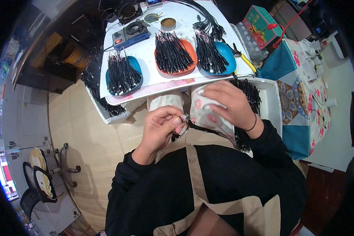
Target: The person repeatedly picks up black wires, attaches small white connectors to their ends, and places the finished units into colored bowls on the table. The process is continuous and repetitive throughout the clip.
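My left hand is closed in front of my lap, its thumb and forefinger pinching a black cable. The cable's thin bare wire ends stick up past the fingertips, and part of its length is hidden by the hand. To the right, my right hand is raised over my knee with its fingers loosely apart and nothing seen in them. On the white table ahead, bundles of short black cables lie in a blue dish, an orange dish and a second blue dish.
A small blue-grey electric device, a round tin of amber material and yellow-handled cutters lie on the table. White foam boxes with black cables stand left and right of my legs. A wheeled chair stands at far left.
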Available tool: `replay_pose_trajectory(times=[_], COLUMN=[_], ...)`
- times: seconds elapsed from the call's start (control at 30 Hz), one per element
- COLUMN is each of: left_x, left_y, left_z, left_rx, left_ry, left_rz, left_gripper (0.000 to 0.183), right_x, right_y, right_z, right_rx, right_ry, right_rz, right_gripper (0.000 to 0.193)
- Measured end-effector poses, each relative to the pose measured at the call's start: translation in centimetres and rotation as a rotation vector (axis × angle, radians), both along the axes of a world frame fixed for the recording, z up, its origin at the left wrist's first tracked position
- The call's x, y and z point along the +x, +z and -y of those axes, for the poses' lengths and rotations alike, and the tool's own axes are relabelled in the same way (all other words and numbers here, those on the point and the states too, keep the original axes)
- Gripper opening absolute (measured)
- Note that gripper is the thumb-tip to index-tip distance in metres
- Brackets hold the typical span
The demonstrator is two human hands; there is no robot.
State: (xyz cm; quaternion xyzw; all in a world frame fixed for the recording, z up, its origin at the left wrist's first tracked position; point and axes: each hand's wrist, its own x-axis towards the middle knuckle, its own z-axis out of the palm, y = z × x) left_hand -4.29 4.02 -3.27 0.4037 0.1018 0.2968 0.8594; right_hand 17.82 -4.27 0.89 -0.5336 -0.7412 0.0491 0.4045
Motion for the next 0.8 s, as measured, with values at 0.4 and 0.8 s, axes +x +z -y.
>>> replay_pose_trajectory(times=[0.4,0.8], left_x=[1.0,0.6], left_y=[0.4,0.4], left_z=[-0.1,-2.6], left_rx=[-0.065,0.639], left_ry=[-0.106,-0.106], left_rz=[-0.027,-0.282], left_gripper=[0.014,0.011], right_x=[-1.9,-1.0], right_y=[0.0,-1.2], right_z=[-1.3,-0.3], right_rx=[0.174,-0.885], right_ry=[0.205,0.261], right_rz=[-0.040,-0.909], right_gripper=[0.025,0.016])
